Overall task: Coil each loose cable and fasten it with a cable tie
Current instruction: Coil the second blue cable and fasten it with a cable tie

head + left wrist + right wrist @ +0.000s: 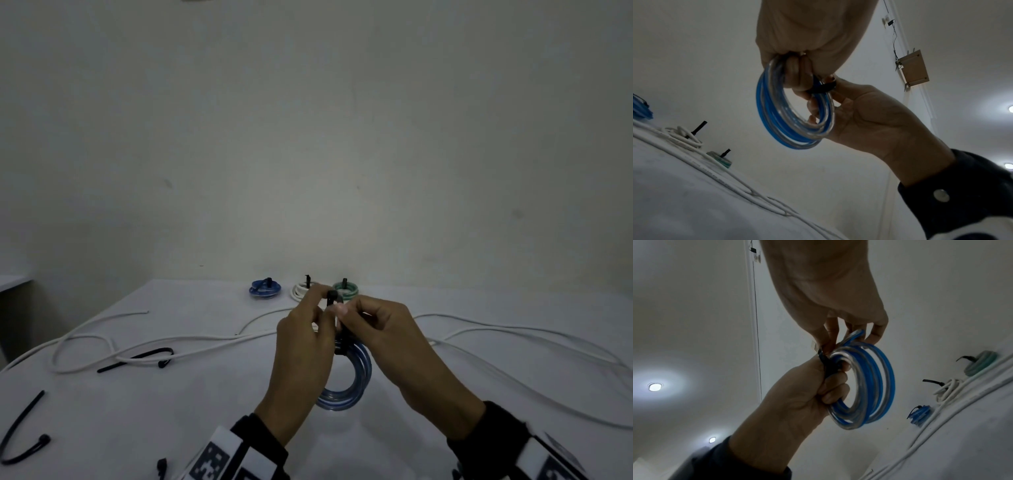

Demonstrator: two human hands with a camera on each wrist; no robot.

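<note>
Two hands [301,346] [387,335] share one blue-and-clear coil [346,387] with one black tie [333,297] on it, three tied coils sit at the counter's [205,411] far edge, blue [264,288], white [301,290] and green [346,289], and three loose black ties [150,356] [20,435] [161,467] lie left.

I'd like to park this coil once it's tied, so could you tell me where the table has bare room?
Bare cloth lies on the near table, between the black ties on the left and the blue coil in both hands. Another patch sits at the back, left of the finished blue coil. The middle band is crowded with loose white cable, right side too.
</note>
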